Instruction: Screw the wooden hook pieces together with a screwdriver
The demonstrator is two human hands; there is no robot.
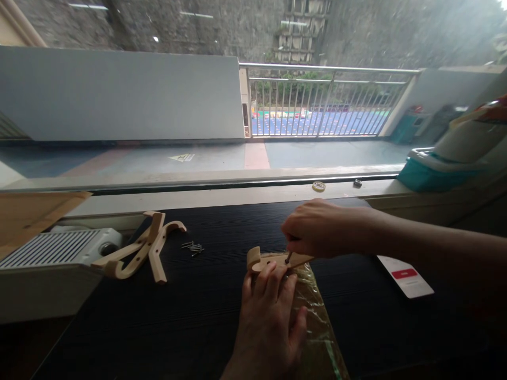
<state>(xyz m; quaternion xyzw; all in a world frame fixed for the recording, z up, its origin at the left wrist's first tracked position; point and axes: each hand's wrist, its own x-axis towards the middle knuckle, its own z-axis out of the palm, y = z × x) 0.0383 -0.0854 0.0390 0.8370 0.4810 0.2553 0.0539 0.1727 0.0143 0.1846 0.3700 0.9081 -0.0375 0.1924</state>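
Black wood-grain tabletop; left hand and right hand both at one wooden hook piece.
Tape-wrapped package lies under the left fingers, which are spread and laid on the hook piece's near edge, not wrapped around it; right fingers are curled closed about a tool, handle mostly hidden in the fist. Joined wooden hooks sit well left of the left fingers. White panel with red bar: right of the right fingers, beyond the wrist. Hook piece: directly beneath the left fingertips, just below the right fingers. Loose screws: left of both sets of fingers. Dark metal shaft: below the right fingers, meeting the wood.
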